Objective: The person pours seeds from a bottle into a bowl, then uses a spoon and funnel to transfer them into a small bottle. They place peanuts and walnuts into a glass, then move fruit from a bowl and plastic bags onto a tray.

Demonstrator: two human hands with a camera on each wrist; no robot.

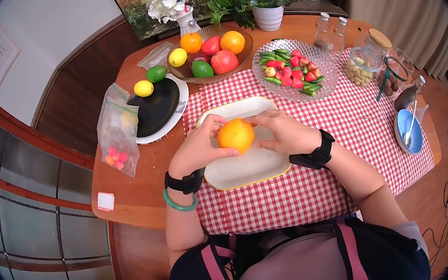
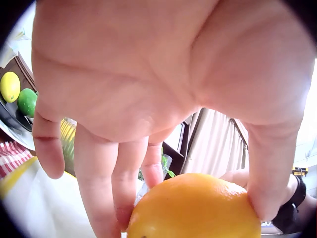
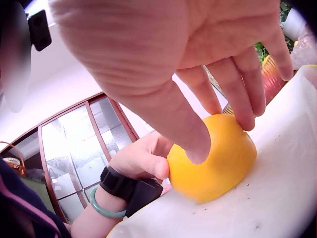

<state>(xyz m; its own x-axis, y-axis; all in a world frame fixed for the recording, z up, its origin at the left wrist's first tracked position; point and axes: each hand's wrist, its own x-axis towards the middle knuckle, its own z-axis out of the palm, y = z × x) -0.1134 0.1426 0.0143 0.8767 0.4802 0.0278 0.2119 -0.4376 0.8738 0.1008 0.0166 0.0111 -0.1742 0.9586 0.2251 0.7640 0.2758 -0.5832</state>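
Observation:
An orange [image 1: 236, 136] is between my two hands, over a white tray with a yellow rim [image 1: 272, 172]. My left hand [image 1: 198, 146] grips the orange from its left side, thumb at the near side and fingers at the far side; the left wrist view shows fingers and thumb on opposite sides of the fruit [image 2: 195, 208]. My right hand [image 1: 287, 132] reaches in from the right, its fingertips at the top of the orange. A small gap shows beside the right thumb in the head view. In the right wrist view, the orange [image 3: 225, 158] is close over the tray [image 3: 277, 198].
Behind the tray stand a glass fruit bowl [image 1: 249, 53] and a glass bowl of small red fruits and green peppers [image 1: 334, 79]. To the left are a black plate [image 1: 156, 114] and a plastic bag [image 1: 116, 128]. Jars [image 1: 361, 70] and a blue bowl [image 1: 412, 117] are right.

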